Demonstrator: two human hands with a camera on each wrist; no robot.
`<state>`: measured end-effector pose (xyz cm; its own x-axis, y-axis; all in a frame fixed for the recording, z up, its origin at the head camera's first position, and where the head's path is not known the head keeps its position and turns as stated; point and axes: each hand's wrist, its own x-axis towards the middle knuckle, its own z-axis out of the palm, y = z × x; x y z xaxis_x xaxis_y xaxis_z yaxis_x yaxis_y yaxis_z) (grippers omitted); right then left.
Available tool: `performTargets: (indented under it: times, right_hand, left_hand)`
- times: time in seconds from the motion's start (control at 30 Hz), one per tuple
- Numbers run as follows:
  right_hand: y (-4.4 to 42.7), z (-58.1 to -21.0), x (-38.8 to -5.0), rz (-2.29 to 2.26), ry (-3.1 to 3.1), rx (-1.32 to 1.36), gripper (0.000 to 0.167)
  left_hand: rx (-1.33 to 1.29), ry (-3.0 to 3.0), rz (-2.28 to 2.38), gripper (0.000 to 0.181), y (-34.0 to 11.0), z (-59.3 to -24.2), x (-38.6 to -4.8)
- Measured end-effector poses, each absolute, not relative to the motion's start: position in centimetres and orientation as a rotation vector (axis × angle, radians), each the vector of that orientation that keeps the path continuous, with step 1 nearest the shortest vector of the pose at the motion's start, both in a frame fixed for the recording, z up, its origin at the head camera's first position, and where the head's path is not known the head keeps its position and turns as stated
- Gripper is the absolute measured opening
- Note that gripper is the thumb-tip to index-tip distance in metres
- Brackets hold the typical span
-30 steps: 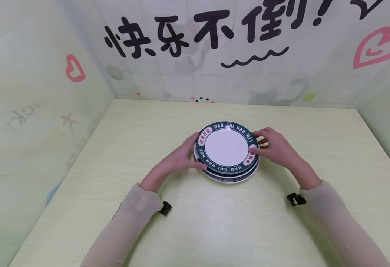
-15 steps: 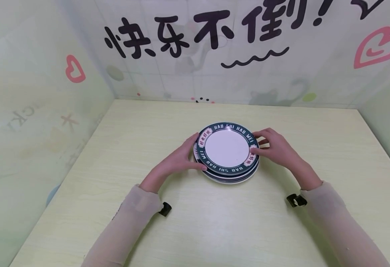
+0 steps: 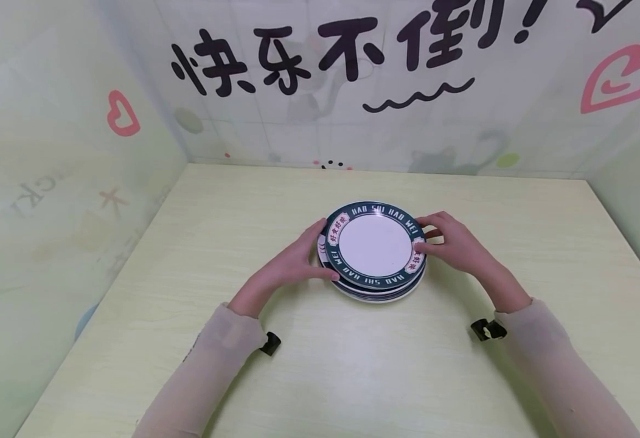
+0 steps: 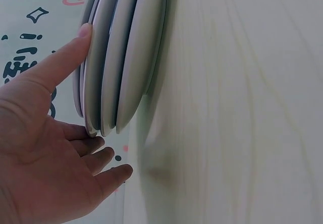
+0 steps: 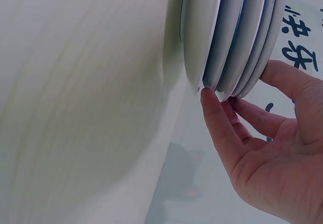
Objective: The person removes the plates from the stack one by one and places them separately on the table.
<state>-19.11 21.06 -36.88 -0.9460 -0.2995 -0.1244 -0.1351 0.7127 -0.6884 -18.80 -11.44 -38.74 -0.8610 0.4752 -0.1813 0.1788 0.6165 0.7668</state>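
Note:
A stack of several round plates point(image 3: 376, 297) stands on the table; the top plate point(image 3: 375, 244) has a white centre and a dark green lettered rim, and sits slightly to the right of those below. My left hand point(image 3: 292, 260) cups the stack's left side, thumb at its front-left edge. In the left wrist view, this hand point(image 4: 55, 133) touches the rims of the plates point(image 4: 112, 57). With its thumb on the top plate's rim, my right hand point(image 3: 459, 246) grips the right side. The right wrist view shows the fingers of this hand point(image 5: 272, 128) under the plate edges point(image 5: 227, 37).
The pale wooden table point(image 3: 342, 377) extends around the stack. Behind it rises a light wall point(image 3: 298, 134) with black characters and a pink heart; other printed walls flank the table on the left and right.
The top plate has moved slightly right relative to the plates beneath and turned a little. My right hand has shifted slightly right; my left hand has barely moved.

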Motion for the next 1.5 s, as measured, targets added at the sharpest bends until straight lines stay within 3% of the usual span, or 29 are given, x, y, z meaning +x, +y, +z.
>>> performTargets:
  times: [1.5]
  right_hand:
    - [22.11,-36.63,-18.81,-1.146,2.636,-0.331,0.058]
  left_hand:
    - [0.512,2.484,1.103,0.119,-11.37,-38.64,-18.78]
